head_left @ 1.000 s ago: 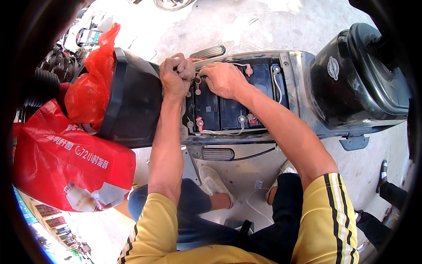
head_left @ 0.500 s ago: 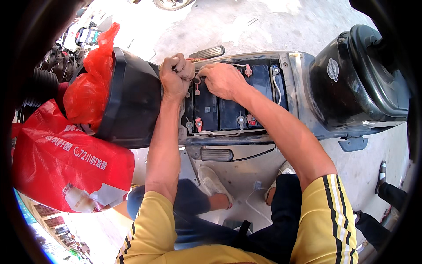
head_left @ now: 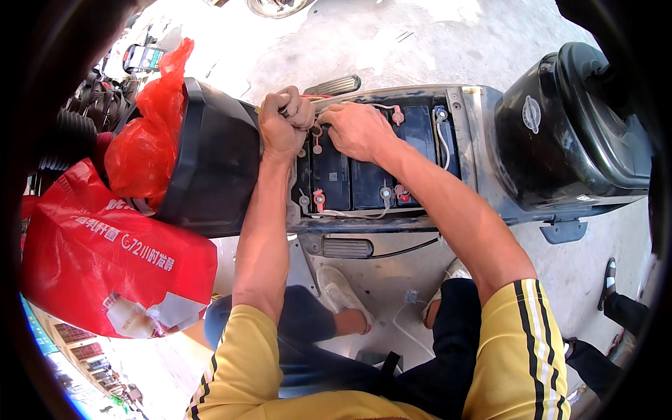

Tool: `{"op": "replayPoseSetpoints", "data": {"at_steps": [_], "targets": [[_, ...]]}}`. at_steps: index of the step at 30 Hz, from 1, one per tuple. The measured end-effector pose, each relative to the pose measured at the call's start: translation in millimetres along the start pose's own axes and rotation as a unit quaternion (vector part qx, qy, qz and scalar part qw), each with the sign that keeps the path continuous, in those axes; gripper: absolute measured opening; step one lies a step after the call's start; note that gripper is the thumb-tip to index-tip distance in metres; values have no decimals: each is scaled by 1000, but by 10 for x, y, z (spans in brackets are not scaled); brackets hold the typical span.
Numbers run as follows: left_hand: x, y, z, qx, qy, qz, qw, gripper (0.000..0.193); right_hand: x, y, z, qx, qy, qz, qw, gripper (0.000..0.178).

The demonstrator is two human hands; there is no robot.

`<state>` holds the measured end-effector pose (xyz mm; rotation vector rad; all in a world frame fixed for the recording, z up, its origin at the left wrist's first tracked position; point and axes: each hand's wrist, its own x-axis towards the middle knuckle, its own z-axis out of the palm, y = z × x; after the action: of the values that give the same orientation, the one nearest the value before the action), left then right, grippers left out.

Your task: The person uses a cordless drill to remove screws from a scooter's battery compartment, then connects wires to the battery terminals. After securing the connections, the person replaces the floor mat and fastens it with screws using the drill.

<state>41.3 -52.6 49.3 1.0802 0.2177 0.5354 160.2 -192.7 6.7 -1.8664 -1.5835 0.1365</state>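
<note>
- While our left hand (head_left: 285, 124) makes a fist, we cannot tell its content.
- Our right hand (head_left: 357, 131) bends its fingers beside it; whether they pinch anything, we cannot tell.
- The dark battery (head_left: 331, 176) lies from this grip toward us, its long axis likewise; the right hand is nearer.

The pale concrete floor (head_left: 483, 56), extended to the right of the red bag (head_left: 119, 269), is lit by strong daylight and bleached in patches. A wheel (head_left: 276, 5), cut off by the rim of view, is seen far above and to the right of the bag. Dark clutter (head_left: 94, 98) is massed above the bag; below it, a turquoise strip (head_left: 40, 334) and reddish-brown panels (head_left: 75, 343) are shown.
</note>
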Motion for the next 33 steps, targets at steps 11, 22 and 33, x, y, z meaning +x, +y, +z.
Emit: {"op": "replayPoseSetpoints", "data": {"at_steps": [11, 22, 33], "targets": [[-16, -133, 254, 127, 175, 99, 971, 25, -3, -28, -38, -8, -9, 28, 1000, 23], [-179, -273, 598, 257, 289, 222, 895, 23, -7, -4, -22, -17, -31, 22, 999, 29], [-195, -263, 495, 296, 250, 191, 902, 22, 13, 29, -11, -28, -26, 10, 999, 27]]}}
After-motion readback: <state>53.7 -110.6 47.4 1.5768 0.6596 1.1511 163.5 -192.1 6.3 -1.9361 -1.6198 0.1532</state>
